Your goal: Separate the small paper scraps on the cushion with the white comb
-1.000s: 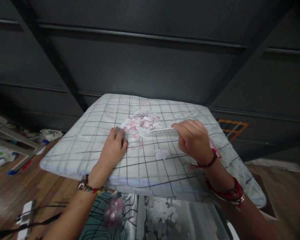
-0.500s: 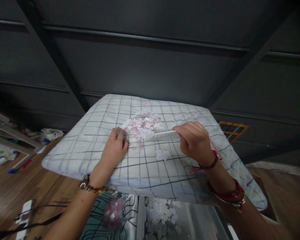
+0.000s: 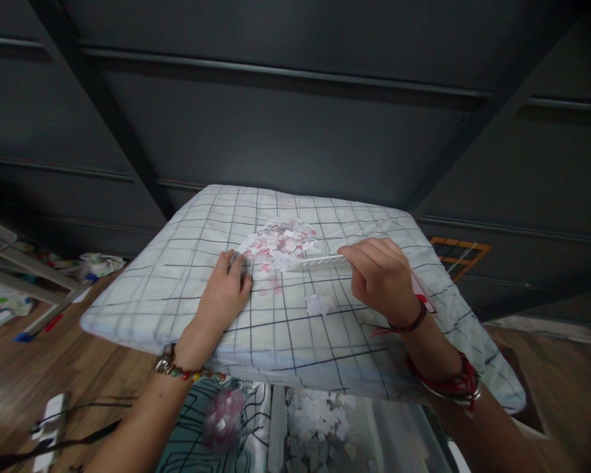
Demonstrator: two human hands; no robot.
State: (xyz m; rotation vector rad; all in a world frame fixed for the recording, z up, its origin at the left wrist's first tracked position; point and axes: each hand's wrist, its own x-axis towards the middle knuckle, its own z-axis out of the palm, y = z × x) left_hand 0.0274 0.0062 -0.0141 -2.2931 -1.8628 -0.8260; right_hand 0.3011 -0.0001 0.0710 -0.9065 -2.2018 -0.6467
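A heap of small white and pink paper scraps [image 3: 283,242] lies on a white checked cloth [image 3: 187,286] over the board. My left hand [image 3: 225,282] rests flat on the cloth, fingertips at the heap's left edge and holding nothing. Between the thumb and fingers of my right hand [image 3: 381,276] is a thin white slotted strip [image 3: 320,261], perhaps a comb. Its far end reaches the heap's lower right edge. Nearer me, a small cluster of white scraps [image 3: 319,304] sits apart on the cloth.
Below the board's front edge stands a clear bin [image 3: 394,433] with many white scraps inside. Left of it a clear bag of pink bits [image 3: 224,420] lies on patterned fabric. A red and white card [image 3: 422,293] is partly behind my right wrist. A dark panelled wall [image 3: 285,131] closes the back.
The slotted strip has tilted a little in my right hand, its face now narrower to view. Both hands stay almost in place, and the heap looks the same.
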